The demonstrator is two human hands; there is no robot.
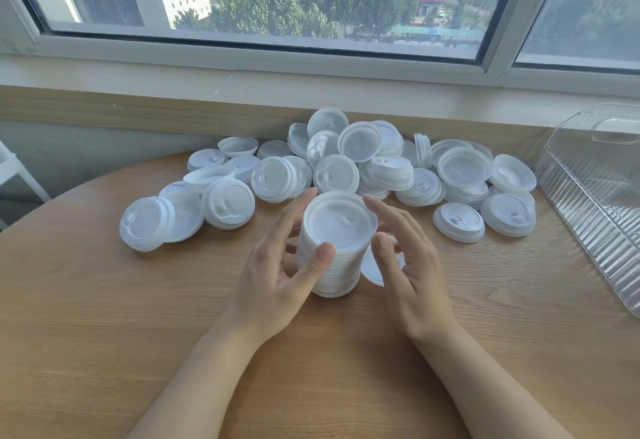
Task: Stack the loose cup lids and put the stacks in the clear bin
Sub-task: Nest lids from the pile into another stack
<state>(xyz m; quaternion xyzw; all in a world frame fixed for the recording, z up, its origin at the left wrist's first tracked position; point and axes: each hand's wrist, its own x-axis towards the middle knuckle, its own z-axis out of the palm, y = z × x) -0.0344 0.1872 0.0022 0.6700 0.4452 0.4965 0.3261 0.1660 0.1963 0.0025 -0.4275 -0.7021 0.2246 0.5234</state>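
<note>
Centrally on the round, light wood-grain counter [104, 317] stands a tall stack of white plastic cup lids [334, 248], upright, its top lid showing the hollow underside. The left hand [277, 276] cups the stack's left side with fingers spread and only lightly bent, the thumb tip pressed against the near rim of the top lids. The right hand [408, 265] hovers just beside the stack's right side, fingers straight and relaxed; whether it touches the stack cannot be told. Under that hand a single white lid [372, 270] leans against the stack's base. Beyond the hands, a loose heap of white plastic lids [346, 168] spreads across the counter's far edge up to the window ledge [138, 85], some already nested in short piles. At the right edge sits the ribbed clear plastic bin [588, 189], well apart from the stack.
</note>
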